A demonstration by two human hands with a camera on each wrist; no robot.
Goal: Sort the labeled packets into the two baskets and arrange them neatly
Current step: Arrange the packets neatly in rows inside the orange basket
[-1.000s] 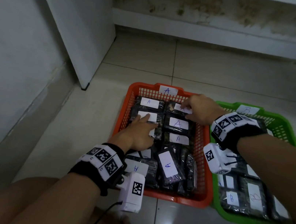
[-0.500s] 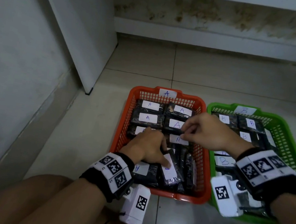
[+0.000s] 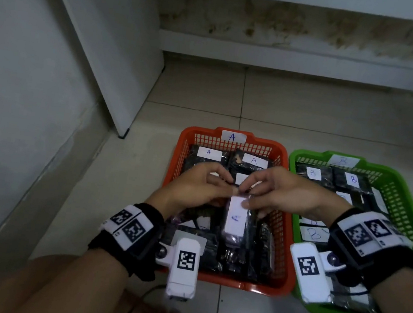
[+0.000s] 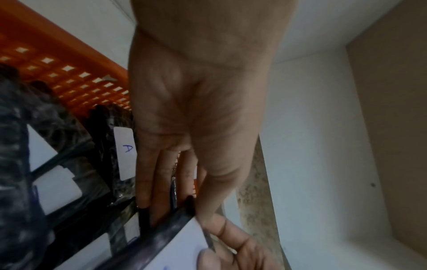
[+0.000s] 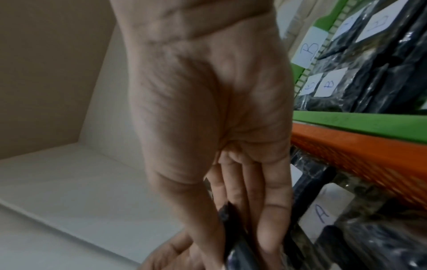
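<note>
An orange basket (image 3: 234, 140) tagged A holds several dark packets with white A labels. Beside it on the right, a green basket (image 3: 409, 192) tagged B holds packets labelled B. Both my hands hold one dark packet (image 3: 236, 221) with a white A label, lifted over the middle of the orange basket. My left hand (image 3: 203, 188) pinches its top edge from the left; my right hand (image 3: 275, 190) pinches it from the right. In the left wrist view the packet (image 4: 161, 237) sits between thumb and fingers. In the right wrist view its dark edge (image 5: 233, 235) shows between the fingers.
The baskets stand side by side on a tiled floor (image 3: 288, 104). A white wall (image 3: 24, 75) runs along the left and a stained low ledge (image 3: 295, 59) crosses the back. My knees fill the bottom of the head view.
Both hands drew back from the far packets in the orange basket and met over its middle. The tilted A packet that lay near the front is now lifted between both hands.
</note>
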